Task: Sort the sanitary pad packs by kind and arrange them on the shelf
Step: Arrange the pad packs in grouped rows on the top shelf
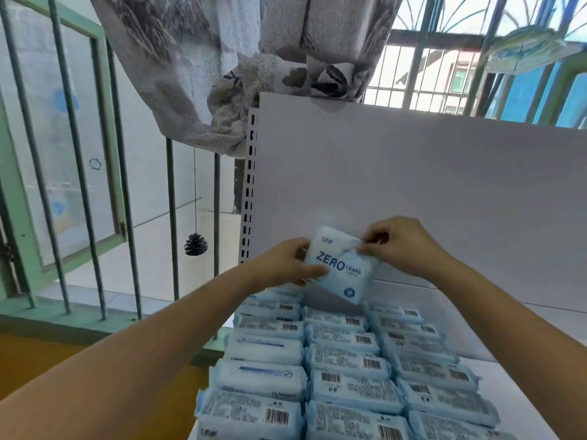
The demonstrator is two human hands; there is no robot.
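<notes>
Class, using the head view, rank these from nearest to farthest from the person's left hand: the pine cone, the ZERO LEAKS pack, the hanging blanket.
1. ZERO LEAKS pack: gripped by the left hand, just to its right.
2. Pine cone: hanging to the left, beyond the railing.
3. Hanging blanket: high above, upper left.

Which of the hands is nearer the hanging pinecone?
Left. The left hand grips the held pack's left edge, on the side toward the pinecone; the right hand pinches the pack's upper right corner, farther from it.
</notes>
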